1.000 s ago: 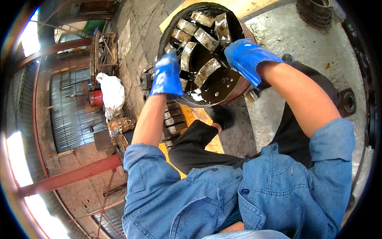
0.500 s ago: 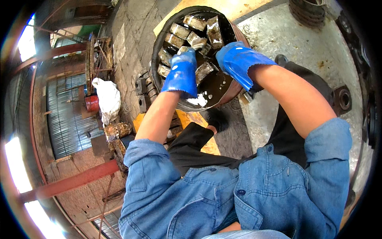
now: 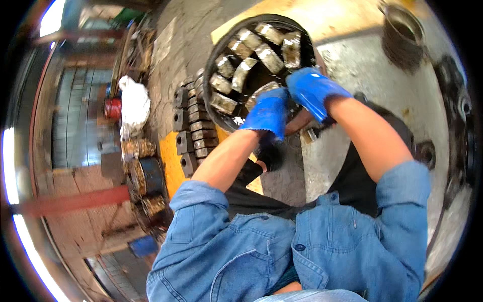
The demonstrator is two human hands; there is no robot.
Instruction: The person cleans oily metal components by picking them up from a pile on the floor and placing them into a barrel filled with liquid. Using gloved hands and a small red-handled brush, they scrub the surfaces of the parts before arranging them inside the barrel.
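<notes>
A round dark tub (image 3: 207,86) holds several oily, greyish metal blocks (image 3: 270,58) in dark liquid. Both my hands wear blue rubber gloves and meet over the tub's near right part. My left hand (image 3: 269,108) is against a curved metal block (image 3: 261,94) and covers part of it. Motion blur and the back of the glove hide its fingers. My right hand (image 3: 309,86) is closed at the tub's right rim, its fingers curled inward beside my left hand. What it grips cannot be made out.
Left of the tub, dark blocks with holes (image 3: 184,141) and stacked metal pieces (image 3: 202,126) stand in rows on a yellow board (image 3: 170,161). A metal bucket (image 3: 402,32) stands far right. A white sack (image 3: 135,105) and red spool (image 3: 112,107) lie at left.
My left hand has moved right and nearer to me, close to my right hand. A curved block now shows where that hand was, and blocks around it lie differently. The view has shifted.
</notes>
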